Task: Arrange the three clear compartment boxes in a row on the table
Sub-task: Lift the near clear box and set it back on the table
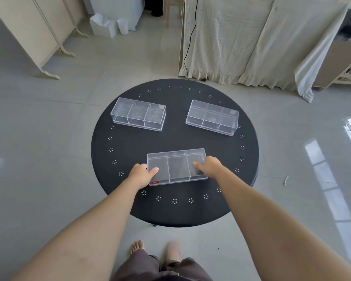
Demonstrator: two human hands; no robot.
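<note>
You have three clear compartment boxes on the round black table, each divided into three compartments side by side. The far left box and the far right box sit toward the back of the tabletop, well apart from each other and each turned slightly off square. The near box lies between them in left-right terms but much closer to you, near the front of the table, so the three form a triangle and not a row.

Both of your hands are on the near box. Your left hand is closed around its left end, thumb lying over the top rim and into the left compartment, the other fingers hidden behind the end wall. Your right hand clamps the right end the same way, thumb pressed over the rim into the right compartment, fingers curled round the outside. Whether the box is lifted or resting on the tabletop is not clear.

The table's dark top carries a ring of small perforated flower patterns near its edge. It stands on a pale, glossy tiled floor. Beyond it hang cream curtains, with a black cable trailing down in front, and a folding screen stands at the left. Your bare feet show below the table.
</note>
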